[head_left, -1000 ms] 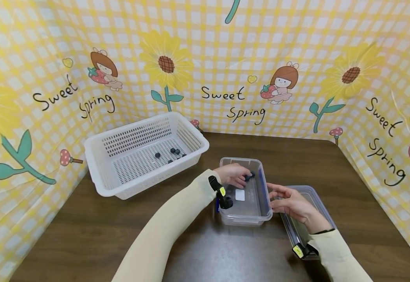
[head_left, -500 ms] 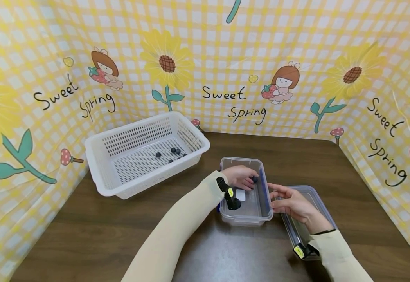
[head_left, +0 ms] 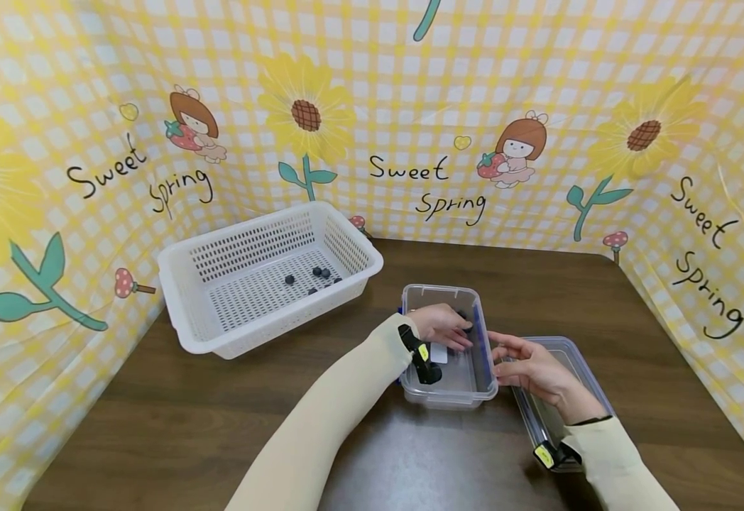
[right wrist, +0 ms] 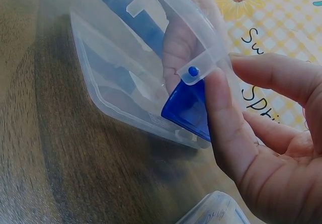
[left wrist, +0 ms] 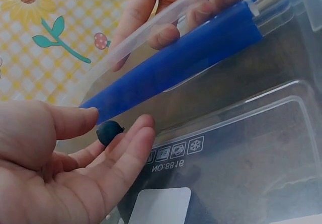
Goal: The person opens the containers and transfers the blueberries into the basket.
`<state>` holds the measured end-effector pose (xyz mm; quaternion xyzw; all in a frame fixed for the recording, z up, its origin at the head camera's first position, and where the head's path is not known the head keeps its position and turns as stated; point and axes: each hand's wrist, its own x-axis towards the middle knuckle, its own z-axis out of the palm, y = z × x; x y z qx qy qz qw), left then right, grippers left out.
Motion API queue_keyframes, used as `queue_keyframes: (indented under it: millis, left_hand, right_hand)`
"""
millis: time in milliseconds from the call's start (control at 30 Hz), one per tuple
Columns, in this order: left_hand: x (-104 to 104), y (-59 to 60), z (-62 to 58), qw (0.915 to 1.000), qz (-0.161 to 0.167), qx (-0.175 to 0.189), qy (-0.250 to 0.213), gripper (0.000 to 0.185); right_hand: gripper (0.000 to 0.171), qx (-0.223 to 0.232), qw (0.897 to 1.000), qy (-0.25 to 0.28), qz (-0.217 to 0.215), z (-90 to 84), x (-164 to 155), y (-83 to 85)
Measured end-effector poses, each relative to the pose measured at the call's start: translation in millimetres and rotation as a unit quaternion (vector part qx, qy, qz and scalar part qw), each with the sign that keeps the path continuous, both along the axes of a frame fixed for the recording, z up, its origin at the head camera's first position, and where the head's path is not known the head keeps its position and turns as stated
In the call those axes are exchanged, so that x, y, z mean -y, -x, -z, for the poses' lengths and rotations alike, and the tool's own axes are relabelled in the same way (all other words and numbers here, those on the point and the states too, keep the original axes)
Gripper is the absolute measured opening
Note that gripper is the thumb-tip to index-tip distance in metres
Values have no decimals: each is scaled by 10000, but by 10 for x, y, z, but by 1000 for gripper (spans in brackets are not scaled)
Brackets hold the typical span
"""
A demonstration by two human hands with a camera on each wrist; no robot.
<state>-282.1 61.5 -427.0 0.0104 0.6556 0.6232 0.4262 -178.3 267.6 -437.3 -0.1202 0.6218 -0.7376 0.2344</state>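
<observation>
**Left hand in the clear box, a dark berry at its fingertips**

You work on a dark wooden surface (head_left: pixel 174 426) walled on three sides by a yellow checked backdrop (head_left: pixel 410 106) printed with sunflowers and the words "Sweet Spring".

On the left of the surface stands a white perforated basket (head_left: pixel 180 273), with a few small dark berries (head_left: pixel 313 275) lying on its floor near the right end.

Right of centre, in front of you, sits the clear plastic box (head_left: pixel 446 394), with blue clasps along its sides. Just to its right lies a clear lid (head_left: pixel 570 355), partly under your right forearm.

Your left hand (head_left: pixel 441 328) reaches down into the box. Its grip is narrow: in the left wrist view the thumb and the fingers (left wrist: pixel 132 142) pinch one dark berry (left wrist: pixel 108 132) close against the right wall, beside the blue clasp (left wrist: pixel 186 63).

Your right hand (head_left: pixel 528 369) rests at the box's outer right side. Its grip is a light hold: in the right wrist view the thumb (right wrist: pixel 224 118) presses on the wall by the blue clasp, while the other fingers reach past the rim.
</observation>
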Motion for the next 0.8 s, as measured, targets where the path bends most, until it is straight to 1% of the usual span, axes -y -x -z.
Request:
queue_keyframes:
  millis: [267,367,467,633,800]
  left_hand:
    - [10,7,33,9994,328,-82,-45,15]
    - [4,6,50,9991,418,-96,-63,14]
    - [1,6,57,9989,447,-104,-66,16]
    - [3,17,64,9990,409,-126,-92,14]
    - [48,13,42,9986,376,-249,-289,15]
  right_hand:
    - [65,23,10000,-34,-25,-11,-1,3]
    - [64,25,10000,-15,-43,-7,-3,-5]
    - [62,11,10000,-5,-32,-7,-5,-9]
    - [62,17,10000,1,-18,-11,-5,-6]
    - [62,16,10000,27,-2,-6,2,-3]
